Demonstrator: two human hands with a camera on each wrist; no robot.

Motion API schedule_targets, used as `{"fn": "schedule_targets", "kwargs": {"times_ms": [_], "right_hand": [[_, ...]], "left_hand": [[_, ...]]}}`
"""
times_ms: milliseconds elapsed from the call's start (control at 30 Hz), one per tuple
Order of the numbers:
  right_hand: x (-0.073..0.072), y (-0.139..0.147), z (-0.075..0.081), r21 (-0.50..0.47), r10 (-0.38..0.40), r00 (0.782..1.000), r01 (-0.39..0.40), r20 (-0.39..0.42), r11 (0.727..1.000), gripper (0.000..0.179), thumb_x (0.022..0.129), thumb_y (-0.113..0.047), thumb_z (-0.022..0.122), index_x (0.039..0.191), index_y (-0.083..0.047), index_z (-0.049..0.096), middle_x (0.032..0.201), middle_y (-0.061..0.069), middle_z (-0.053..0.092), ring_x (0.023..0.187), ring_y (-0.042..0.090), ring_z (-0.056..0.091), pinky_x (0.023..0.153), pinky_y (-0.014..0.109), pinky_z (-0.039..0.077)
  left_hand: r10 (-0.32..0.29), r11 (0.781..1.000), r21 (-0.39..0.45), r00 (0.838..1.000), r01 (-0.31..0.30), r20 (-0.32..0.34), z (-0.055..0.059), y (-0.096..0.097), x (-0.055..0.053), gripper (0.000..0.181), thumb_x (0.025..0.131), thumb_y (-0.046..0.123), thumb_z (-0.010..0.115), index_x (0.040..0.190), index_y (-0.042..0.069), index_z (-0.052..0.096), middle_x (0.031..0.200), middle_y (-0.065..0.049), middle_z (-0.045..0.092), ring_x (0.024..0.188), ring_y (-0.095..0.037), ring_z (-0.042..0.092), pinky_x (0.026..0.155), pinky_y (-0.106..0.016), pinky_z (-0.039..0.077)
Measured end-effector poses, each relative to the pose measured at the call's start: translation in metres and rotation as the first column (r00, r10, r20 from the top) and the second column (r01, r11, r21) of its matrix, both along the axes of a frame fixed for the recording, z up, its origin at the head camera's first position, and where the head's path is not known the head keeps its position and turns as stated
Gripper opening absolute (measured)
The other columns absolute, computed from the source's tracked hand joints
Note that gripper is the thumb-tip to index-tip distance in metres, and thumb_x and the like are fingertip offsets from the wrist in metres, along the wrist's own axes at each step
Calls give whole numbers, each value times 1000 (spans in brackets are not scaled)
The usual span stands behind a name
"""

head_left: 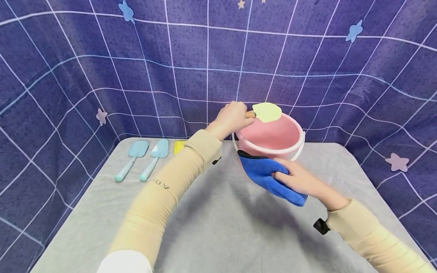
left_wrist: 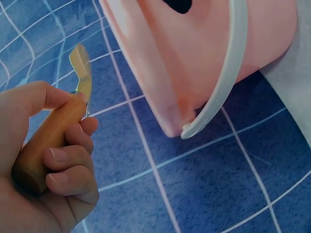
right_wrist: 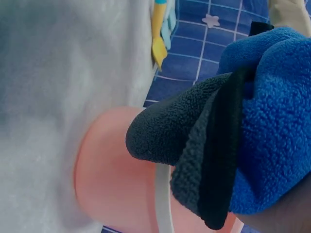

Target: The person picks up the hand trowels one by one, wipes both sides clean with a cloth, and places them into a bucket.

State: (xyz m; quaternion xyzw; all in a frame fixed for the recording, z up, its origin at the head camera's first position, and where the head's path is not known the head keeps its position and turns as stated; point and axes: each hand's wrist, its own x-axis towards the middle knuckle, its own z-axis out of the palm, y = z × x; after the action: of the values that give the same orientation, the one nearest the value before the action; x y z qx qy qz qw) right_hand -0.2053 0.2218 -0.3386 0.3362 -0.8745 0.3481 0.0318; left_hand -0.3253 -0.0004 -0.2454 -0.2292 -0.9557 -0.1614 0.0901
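Observation:
My left hand (head_left: 232, 118) grips the wooden handle (left_wrist: 51, 141) of a small hand trowel with a pale yellow blade (head_left: 267, 112). The blade is over the far left rim of a pink bucket (head_left: 269, 135); I cannot tell whether they touch. A folded cloth (head_left: 263, 172), blue on one side and dark grey on the other, is pinched in my right hand (head_left: 296, 176). It hangs in front of the bucket and hides part of its outer wall. In the right wrist view the cloth (right_wrist: 277, 111) covers most of that hand.
Two light-blue toy shovels (head_left: 139, 148) lie at the table's back left. Beside them is a yellow shovel (right_wrist: 159, 48), partly behind my left sleeve in the head view. The bucket's white handle (left_wrist: 235, 63) hangs down. A dark blue gridded curtain (head_left: 218, 49) surrounds the grey table (head_left: 218, 227).

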Motion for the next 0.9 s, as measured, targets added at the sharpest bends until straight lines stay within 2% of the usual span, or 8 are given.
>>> {"fn": "schedule_targets", "kwargs": {"times_ms": [200, 367, 533, 600, 800, 900], "right_hand": [[-1, 1, -9, 45, -13, 1000, 14, -29, 999, 13, 88, -11, 55, 96, -22, 56, 79, -11, 54, 73, 6, 53, 68, 25, 44], [-2, 3, -15, 59, 14, 995, -8, -98, 998, 15, 86, -10, 55, 96, -23, 57, 78, -13, 55, 72, 5, 52, 67, 25, 44], [-2, 6, -20, 99, 27, 988, -12, -150, 995, 28, 86, -12, 57, 112, -21, 59, 90, -13, 61, 78, 4, 55, 73, 27, 47], [-1, 6, -21, 113, 26, 988, -8, -151, 994, 29, 86, -13, 58, 114, -21, 59, 90, -14, 61, 77, 3, 55, 73, 27, 47], [-1, 4, -24, 132, 15, 987, 6, -160, 991, 24, 86, -14, 59, 108, -23, 59, 83, -13, 58, 72, 3, 53, 69, 26, 46], [-1, 4, -24, 126, 17, 987, 4, -163, 992, 27, 86, -13, 58, 111, -22, 59, 86, -14, 59, 73, 3, 54, 70, 26, 46]], "left_hand": [[11, 1000, -13, 999, -10, 37, -11, 8, -7, 38, 86, 38, 60, 62, 17, 40, 61, 4, 35, 56, -15, 42, 52, -30, 36], [-4, 999, -38, 999, 5, 34, -20, 17, -11, 34, 86, 30, 60, 61, 17, 41, 62, 3, 36, 59, -16, 41, 56, -31, 39], [-14, 997, -70, 999, 17, 40, -29, 26, -14, 24, 86, 31, 64, 71, 14, 58, 74, -1, 57, 68, -18, 53, 66, -36, 49], [-20, 998, -65, 999, 22, 42, -32, 29, -15, 20, 85, 31, 66, 74, 14, 63, 79, -2, 61, 71, -19, 56, 70, -37, 51], [-23, 996, -89, 999, 27, 43, -39, 39, -14, 27, 80, 20, 68, 62, 15, 49, 65, 2, 48, 73, -18, 53, 77, -34, 48], [-42, 992, -115, 998, 47, 45, -43, 44, -16, 23, 76, 17, 70, 64, 15, 51, 64, 3, 49, 71, -16, 51, 75, -31, 48]]}}
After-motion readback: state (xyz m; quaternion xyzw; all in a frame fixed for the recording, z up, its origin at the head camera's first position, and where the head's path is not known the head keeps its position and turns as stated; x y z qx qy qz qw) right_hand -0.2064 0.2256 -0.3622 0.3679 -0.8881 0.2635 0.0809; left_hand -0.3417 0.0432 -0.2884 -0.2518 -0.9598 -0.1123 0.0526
